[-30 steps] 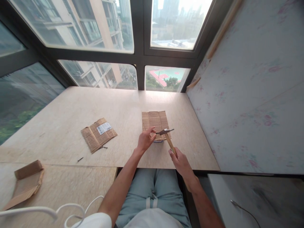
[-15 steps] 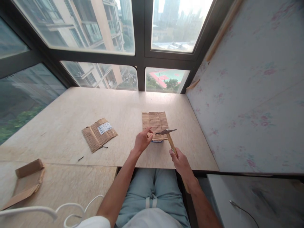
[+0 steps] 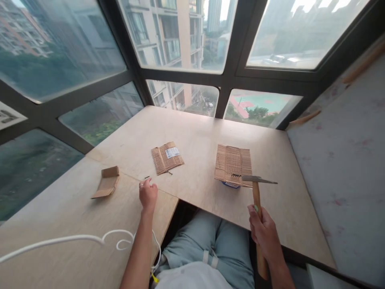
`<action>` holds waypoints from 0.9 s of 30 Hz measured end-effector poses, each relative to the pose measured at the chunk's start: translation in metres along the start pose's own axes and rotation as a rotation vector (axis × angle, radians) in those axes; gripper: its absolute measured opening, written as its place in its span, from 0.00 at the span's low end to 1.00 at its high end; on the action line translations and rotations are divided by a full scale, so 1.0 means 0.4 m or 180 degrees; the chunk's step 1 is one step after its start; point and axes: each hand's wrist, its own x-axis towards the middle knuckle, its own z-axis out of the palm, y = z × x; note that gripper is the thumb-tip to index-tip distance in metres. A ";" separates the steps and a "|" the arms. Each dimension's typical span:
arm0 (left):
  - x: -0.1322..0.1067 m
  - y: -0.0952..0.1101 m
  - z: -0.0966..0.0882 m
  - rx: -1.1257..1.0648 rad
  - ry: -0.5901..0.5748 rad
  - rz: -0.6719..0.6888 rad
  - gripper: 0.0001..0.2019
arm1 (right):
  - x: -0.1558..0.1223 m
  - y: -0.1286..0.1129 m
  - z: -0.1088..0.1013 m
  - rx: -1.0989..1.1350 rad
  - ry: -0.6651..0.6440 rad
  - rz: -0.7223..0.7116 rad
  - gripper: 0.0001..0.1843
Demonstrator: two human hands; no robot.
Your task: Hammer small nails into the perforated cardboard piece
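My right hand point(image 3: 263, 228) is closed round the wooden handle of a hammer point(image 3: 256, 194), its metal head raised near the right edge of a corrugated cardboard piece point(image 3: 233, 154). A row of several dark nails point(image 3: 236, 175) sits on that piece near its front edge, and a blue-edged object point(image 3: 231, 184) shows partly from underneath. Over on the left, my left hand point(image 3: 148, 194) is low over the table, fingers partly bent and thumb apart. Just beyond its fingertips is a loose nail point(image 3: 147, 177); I see nothing held in that hand.
A second cardboard piece point(image 3: 167, 160) with a white label lies left of centre, another nail point(image 3: 170, 173) by its front edge. Farther left rests a folded cardboard piece point(image 3: 106, 184). A white cable point(image 3: 75, 237) crosses the front left. Windows and a papered wall bound the table point(image 3: 198, 180).
My left hand has left the row of nails and moved left to the loose nail. The hammer stays in my right hand, drawn slightly away from the nails. The view has turned left.
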 end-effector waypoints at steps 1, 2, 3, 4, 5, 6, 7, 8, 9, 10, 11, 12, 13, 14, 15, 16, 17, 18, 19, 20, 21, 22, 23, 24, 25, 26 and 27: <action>0.013 -0.023 -0.005 0.0136 0.0013 -0.0090 0.19 | -0.004 -0.003 0.003 -0.0017 -0.0033 0.0020 0.26; 0.026 -0.041 -0.009 0.0244 -0.0005 -0.0154 0.20 | -0.008 -0.005 0.006 -0.0047 -0.0065 0.0038 0.27; 0.038 -0.054 -0.012 0.0326 -0.0039 -0.0208 0.20 | -0.012 -0.006 0.008 -0.0074 -0.0086 0.0054 0.27; 0.050 -0.064 -0.013 0.0387 -0.0079 -0.0271 0.21 | -0.016 -0.007 0.011 -0.0086 -0.0104 0.0068 0.27; 0.060 -0.070 -0.012 0.0427 -0.0110 -0.0355 0.21 | -0.021 -0.006 0.013 -0.0089 -0.0127 0.0076 0.27; 0.068 -0.074 -0.010 0.0457 -0.0128 -0.0453 0.21 | -0.025 -0.006 0.016 -0.0088 -0.0155 0.0084 0.27; 0.075 -0.077 -0.006 0.0487 -0.0147 -0.0551 0.21 | -0.029 -0.004 0.019 -0.0089 -0.0180 0.0093 0.27; 0.080 -0.078 -0.001 0.0497 -0.0154 -0.0633 0.20 | -0.034 -0.003 0.022 -0.0094 -0.0200 0.0109 0.27; 0.083 -0.079 0.004 0.0478 -0.0147 -0.0686 0.20 | -0.038 -0.002 0.026 -0.0102 -0.0212 0.0130 0.26; 0.085 -0.080 0.010 0.0434 -0.0118 -0.0709 0.19 | -0.042 -0.001 0.029 -0.0111 -0.0222 0.0159 0.26; 0.087 -0.081 0.015 0.0350 -0.0065 -0.0694 0.17 | -0.046 -0.001 0.034 -0.0122 -0.0231 0.0196 0.27; 0.089 -0.083 0.020 0.0237 0.0000 -0.0654 0.16 | -0.049 -0.001 0.039 -0.0130 -0.0238 0.0234 0.27; 0.090 -0.086 0.023 0.0109 0.0069 -0.0603 0.15 | -0.053 -0.001 0.044 -0.0134 -0.0240 0.0266 0.27; 0.092 -0.090 0.025 -0.0015 0.0127 -0.0550 0.14 | -0.056 -0.002 0.049 -0.0134 -0.0244 0.0289 0.28; 0.094 -0.094 0.026 -0.0119 0.0167 -0.0503 0.13 | -0.059 -0.002 0.054 -0.0134 -0.0246 0.0301 0.28; 0.097 -0.098 0.025 -0.0201 0.0190 -0.0471 0.12 | -0.062 -0.003 0.059 -0.0133 -0.0248 0.0300 0.28; 0.099 -0.102 0.023 -0.0265 0.0197 -0.0460 0.11 | -0.064 -0.003 0.064 -0.0132 -0.0252 0.0288 0.27; 0.101 -0.105 0.020 -0.0318 0.0200 -0.0460 0.10 | -0.065 -0.004 0.068 -0.0134 -0.0259 0.0276 0.27; 0.102 -0.106 0.017 -0.0355 0.0210 -0.0458 0.09 | -0.066 -0.004 0.072 -0.0142 -0.0277 0.0269 0.27; 0.101 -0.105 0.012 -0.0435 0.0222 -0.0470 0.09 | -0.065 -0.005 0.076 -0.0149 -0.0295 0.0262 0.27; 0.099 -0.100 0.007 -0.0617 0.0218 -0.0508 0.09 | -0.065 -0.006 0.081 -0.0150 -0.0315 0.0260 0.27; 0.096 -0.090 0.001 -0.0934 0.0187 -0.0575 0.09 | -0.064 -0.008 0.085 -0.0140 -0.0330 0.0259 0.27; 0.091 -0.076 -0.006 -0.1382 0.0129 -0.0672 0.10 | -0.063 -0.011 0.090 -0.0121 -0.0325 0.0259 0.27; 0.085 -0.056 -0.014 -0.1949 0.0034 -0.0805 0.10 | -0.062 -0.014 0.095 -0.0094 -0.0304 0.0253 0.27; 0.078 -0.032 -0.022 -0.2555 -0.0101 -0.0959 0.11 | -0.062 -0.019 0.100 -0.0065 -0.0270 0.0243 0.27; 0.071 -0.004 -0.030 -0.3084 -0.0255 -0.1116 0.13 | -0.062 -0.025 0.105 -0.0035 -0.0231 0.0234 0.27; 0.064 0.027 -0.038 -0.3500 -0.0442 -0.1278 0.14 | -0.063 -0.031 0.110 -0.0005 -0.0193 0.0229 0.27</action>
